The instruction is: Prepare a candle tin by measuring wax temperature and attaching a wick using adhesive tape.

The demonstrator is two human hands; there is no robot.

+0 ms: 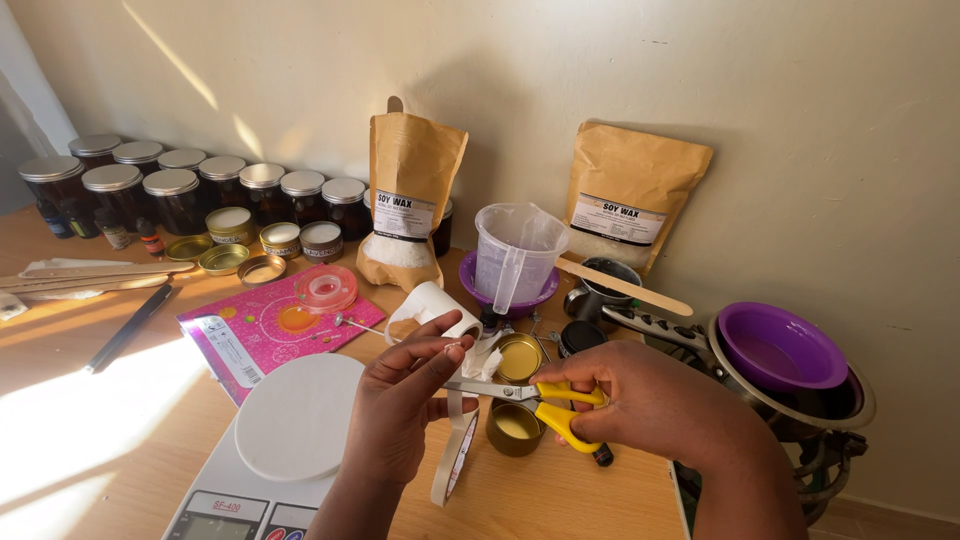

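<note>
Reaching up from the bottom edge, the left hand (pixel 405 400) is curled with thumb and forefinger pinched on a strip of white tape (pixel 452 395) near its top end; the rest of the strip hangs straight down from the fingers, so its long axis runs vertical, and a white tape roll (pixel 432 305) stands just behind the knuckles. Below and left of this hand sits a kitchen scale (pixel 290 430) with a round white platter, and further left a pink booklet (pixel 262 328) lies flat on the wooden table (pixel 120 410).

To the right, the right hand (pixel 655 400) comes in from the lower right corner, fingers closed through the yellow handles of a pair of scissors (pixel 530 392). The scissors lie horizontal, their blades pointing left toward the left hand's fingertips and meeting the tape just beside the pinch. Whether the blades are open or shut I cannot tell.

Two small gold tins (pixel 517 400) sit under the scissors. Beyond them stand a clear measuring jug (pixel 515 250) in a purple bowl and two brown paper pouches (pixel 630 195).
</note>
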